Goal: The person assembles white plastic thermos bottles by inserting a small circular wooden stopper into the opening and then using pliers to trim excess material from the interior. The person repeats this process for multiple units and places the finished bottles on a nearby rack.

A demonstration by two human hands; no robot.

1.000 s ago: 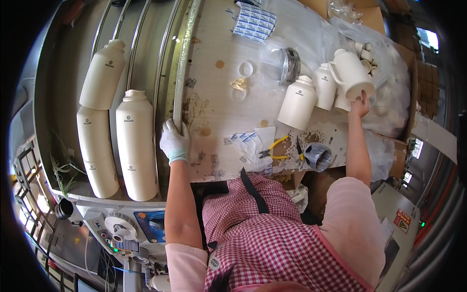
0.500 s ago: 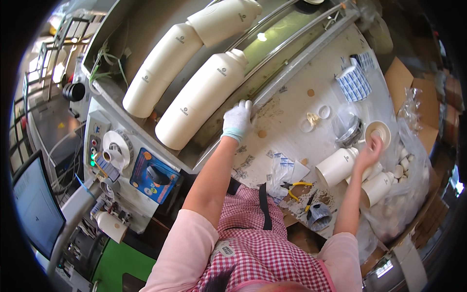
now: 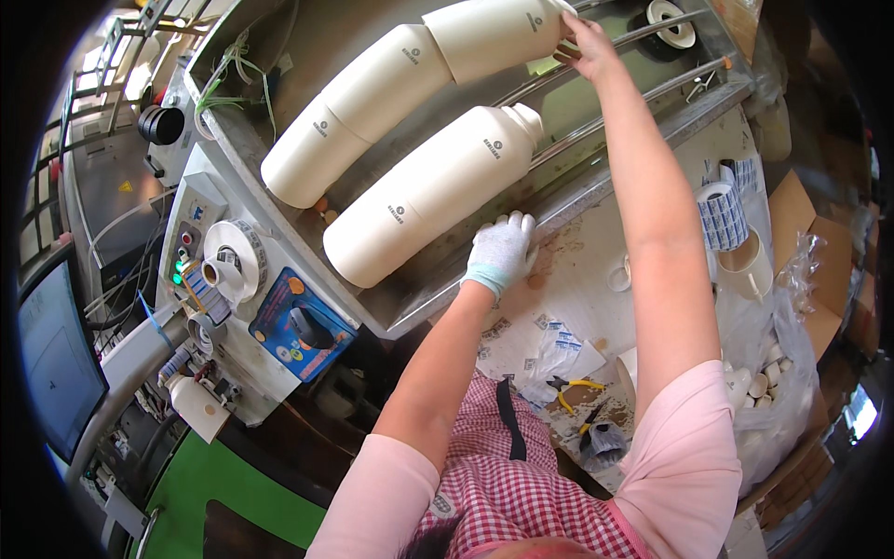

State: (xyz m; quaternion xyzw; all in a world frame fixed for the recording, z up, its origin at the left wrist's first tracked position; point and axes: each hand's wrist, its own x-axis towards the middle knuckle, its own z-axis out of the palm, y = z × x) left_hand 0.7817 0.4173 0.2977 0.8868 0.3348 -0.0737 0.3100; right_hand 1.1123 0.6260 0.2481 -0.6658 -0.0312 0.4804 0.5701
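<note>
Head view. I see 1 steel trough (image 3: 438, 279) running diagonally from lower left to upper right, with rails (image 3: 633, 70) along its upper end. 3 cream bottles lie in it. The near bottle (image 3: 433, 191) lies on its side, its neck pointing to the upper right. 2 more lie end to end behind it: the far-left bottle (image 3: 349, 116) and the top bottle (image 3: 494, 33).

My right hand (image 3: 587, 47) reaches far up over the rails. It is bare, and its fingers are pressed against the right end of the top bottle. I cannot tell whether they close around it. My left hand (image 3: 503, 252) wears a white glove. Its fingers are spread flat and rest on the trough's near rim, just beside the near bottle. It pinches nothing.

Left of the trough I see a control panel (image 3: 191, 247) with a tape reel (image 3: 233, 261) and a blue pad (image 3: 303, 326). A dark screen (image 3: 51, 363) stands at the far left edge.

Right of the trough lies a stained bench (image 3: 596, 298). On it I see a label roll (image 3: 722, 214), loose labels (image 3: 559, 340), yellow-handled pliers (image 3: 577, 387) and a bag (image 3: 773, 373) of small white caps, all well apart from both hands.
</note>
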